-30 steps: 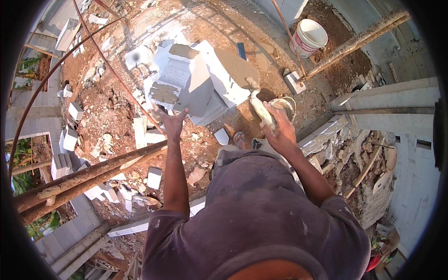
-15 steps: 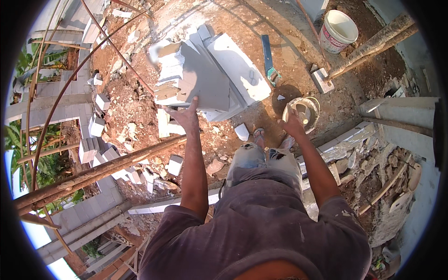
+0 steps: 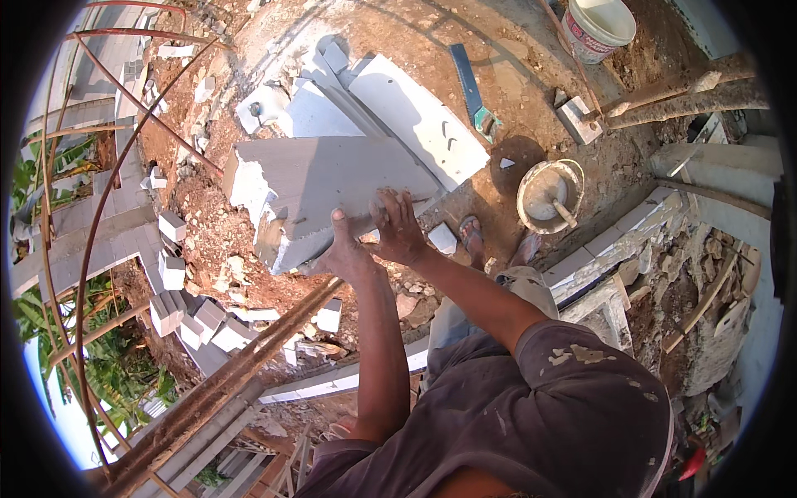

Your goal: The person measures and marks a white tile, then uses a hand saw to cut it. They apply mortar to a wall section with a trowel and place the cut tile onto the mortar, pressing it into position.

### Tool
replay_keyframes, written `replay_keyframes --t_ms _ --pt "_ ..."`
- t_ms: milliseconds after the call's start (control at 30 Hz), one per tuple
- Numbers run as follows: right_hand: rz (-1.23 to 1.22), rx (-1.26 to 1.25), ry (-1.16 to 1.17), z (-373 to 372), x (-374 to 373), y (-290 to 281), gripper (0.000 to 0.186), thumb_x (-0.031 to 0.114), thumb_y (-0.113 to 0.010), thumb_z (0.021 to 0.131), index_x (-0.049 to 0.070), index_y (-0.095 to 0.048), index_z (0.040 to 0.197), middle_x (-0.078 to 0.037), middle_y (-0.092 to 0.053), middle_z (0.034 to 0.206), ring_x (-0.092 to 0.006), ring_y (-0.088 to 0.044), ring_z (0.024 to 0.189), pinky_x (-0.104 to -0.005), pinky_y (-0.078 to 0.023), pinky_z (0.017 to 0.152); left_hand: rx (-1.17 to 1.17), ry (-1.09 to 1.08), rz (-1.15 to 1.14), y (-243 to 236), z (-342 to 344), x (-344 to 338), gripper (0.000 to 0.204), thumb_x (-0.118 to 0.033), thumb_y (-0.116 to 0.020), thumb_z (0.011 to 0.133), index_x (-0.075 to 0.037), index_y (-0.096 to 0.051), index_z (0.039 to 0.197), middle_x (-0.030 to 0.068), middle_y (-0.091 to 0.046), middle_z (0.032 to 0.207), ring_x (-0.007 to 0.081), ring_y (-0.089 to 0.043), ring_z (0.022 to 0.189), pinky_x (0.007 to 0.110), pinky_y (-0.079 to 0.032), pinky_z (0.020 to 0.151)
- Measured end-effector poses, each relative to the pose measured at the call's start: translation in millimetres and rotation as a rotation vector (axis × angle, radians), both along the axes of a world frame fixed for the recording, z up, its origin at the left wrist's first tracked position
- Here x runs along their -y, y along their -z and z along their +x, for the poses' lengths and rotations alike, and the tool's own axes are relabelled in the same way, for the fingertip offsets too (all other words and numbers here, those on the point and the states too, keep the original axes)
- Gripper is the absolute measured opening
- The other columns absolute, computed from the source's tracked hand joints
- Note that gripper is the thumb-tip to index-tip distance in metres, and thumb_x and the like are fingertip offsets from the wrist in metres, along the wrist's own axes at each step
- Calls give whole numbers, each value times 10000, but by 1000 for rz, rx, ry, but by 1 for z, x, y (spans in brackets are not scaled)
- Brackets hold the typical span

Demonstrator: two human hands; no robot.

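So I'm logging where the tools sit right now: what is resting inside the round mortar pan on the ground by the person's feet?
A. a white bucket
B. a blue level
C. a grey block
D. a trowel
D: a trowel lies in the round mortar pan, while the grey block is held up by both hands, left hand and right hand.
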State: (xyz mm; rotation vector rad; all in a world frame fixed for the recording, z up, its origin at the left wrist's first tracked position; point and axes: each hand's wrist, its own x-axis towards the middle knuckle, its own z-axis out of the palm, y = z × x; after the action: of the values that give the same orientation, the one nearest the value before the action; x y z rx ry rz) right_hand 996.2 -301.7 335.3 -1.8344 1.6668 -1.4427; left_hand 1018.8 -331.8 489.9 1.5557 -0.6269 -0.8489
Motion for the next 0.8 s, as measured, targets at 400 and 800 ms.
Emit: replay_keyframes --t_ms 400,800 --pt "-105 -37 173 8 32 3 1013 285 -832 702 176 -212 1495 -256 -348 1405 -486 -433 1248 -708 -335 1019 -34 165 -22 82 131 95 673 -543 -392 1039 -66 -309 1506 141 -481 1431 293 -458 1349 465 -431 1092" --pt "122 -4 -32 -101 18 -45 1169 348 -862 635 126 -213 1581 -243 -388 1362 -426 -438 1246 -579 -318 1056 -467 434 -30 85 44 93 672 -577 -406 1017 -80 -391 1469 119 -485 1442 286 -454 1357 475 -417 1102"
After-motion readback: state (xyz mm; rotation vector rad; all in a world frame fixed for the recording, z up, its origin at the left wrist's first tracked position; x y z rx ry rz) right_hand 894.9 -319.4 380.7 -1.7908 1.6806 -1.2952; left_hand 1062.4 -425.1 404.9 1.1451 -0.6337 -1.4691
